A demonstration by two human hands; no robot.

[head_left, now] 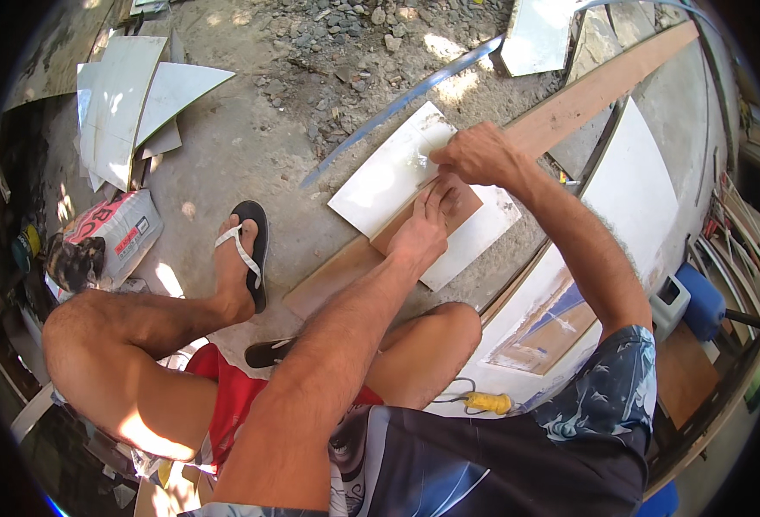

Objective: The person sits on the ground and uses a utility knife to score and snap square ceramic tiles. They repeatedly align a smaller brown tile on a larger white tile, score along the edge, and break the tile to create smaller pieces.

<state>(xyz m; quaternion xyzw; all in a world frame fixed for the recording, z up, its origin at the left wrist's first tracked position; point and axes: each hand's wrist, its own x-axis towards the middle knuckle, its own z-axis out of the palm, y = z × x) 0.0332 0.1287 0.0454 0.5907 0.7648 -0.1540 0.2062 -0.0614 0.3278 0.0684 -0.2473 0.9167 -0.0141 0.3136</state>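
Note:
A white rectangular board (394, 168) lies on the ground in front of me, with a smaller brown board (462, 211) laid across it. My left hand (423, 228) holds the brown board down, fingers bent over its upper edge. Just beyond those fingers, my right hand (480, 157) is closed in a pinch at the same edge, low over the white board. Whatever sits between its fingertips is hidden. Another white piece (474, 246) shows below the brown board, and a tan board (332, 280) lies flat beside it, nearer my foot.
A long wooden plank (604, 86) runs off to the far right. White offcuts (121, 112) are piled at the far left, above a printed sack (126, 237). Gravel (337, 60) covers the far ground. By my right side are a yellow plug connector (488, 403) and a blue container (700, 302).

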